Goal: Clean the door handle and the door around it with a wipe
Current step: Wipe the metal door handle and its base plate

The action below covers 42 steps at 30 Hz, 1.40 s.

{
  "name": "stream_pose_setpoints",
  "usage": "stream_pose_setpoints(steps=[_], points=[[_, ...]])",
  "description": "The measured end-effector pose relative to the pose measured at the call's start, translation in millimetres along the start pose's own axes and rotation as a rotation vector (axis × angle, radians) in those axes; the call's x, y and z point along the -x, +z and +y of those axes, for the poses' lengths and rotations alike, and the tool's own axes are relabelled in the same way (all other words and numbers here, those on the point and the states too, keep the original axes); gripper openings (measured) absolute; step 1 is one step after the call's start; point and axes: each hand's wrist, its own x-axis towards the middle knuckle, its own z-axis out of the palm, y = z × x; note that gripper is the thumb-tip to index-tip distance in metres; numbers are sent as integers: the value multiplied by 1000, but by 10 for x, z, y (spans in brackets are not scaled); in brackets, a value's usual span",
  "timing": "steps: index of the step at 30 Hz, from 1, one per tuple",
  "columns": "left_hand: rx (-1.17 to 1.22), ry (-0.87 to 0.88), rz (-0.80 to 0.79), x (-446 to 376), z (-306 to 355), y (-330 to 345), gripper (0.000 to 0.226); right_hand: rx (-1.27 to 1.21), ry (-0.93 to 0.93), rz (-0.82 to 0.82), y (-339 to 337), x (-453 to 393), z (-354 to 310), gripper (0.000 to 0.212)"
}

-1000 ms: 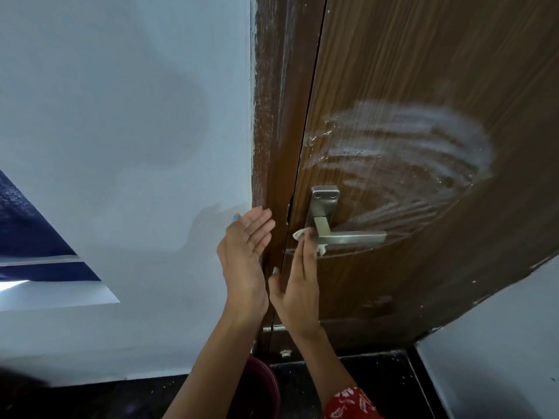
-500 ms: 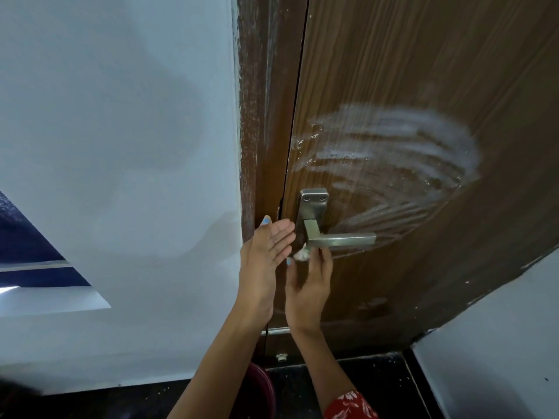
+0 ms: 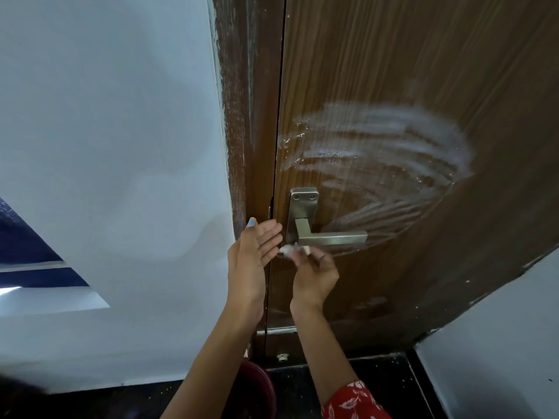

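Note:
A brushed-metal lever handle on its back plate sits on the brown wooden door. Broad white smear streaks arc across the door above and right of the handle. My right hand is just under the lever, its fingers closed on a small crumpled white wipe pressed near the base of the handle. My left hand is flat and open beside it, fingers stretched toward the door's edge, holding nothing.
The brown door frame with white scuffs runs left of the door, beside a white wall. A dark red bucket stands on the black floor below my arms. Another white wall is at the lower right.
My left hand has moved right, from the frame to the door's edge by the handle. My right hand has curled around the wipe and shifted slightly right under the lever.

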Motion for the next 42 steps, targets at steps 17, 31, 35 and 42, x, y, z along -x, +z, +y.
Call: stream_pose_setpoints(steps=[17,31,35,42], points=[[8,56,37,67,62,31,43,1223,-724,-255,46,54,-1017,15],[26,-45,-20,151,-20,179,40,815,-796,-122,7,77,-862,18],[53,-40,-19,136,-24,165,35,1090,-709,-165,10,4,-981,13],[22,-21,5,122,-32,192,39,994,-735,-154,41,66,-1037,13]])
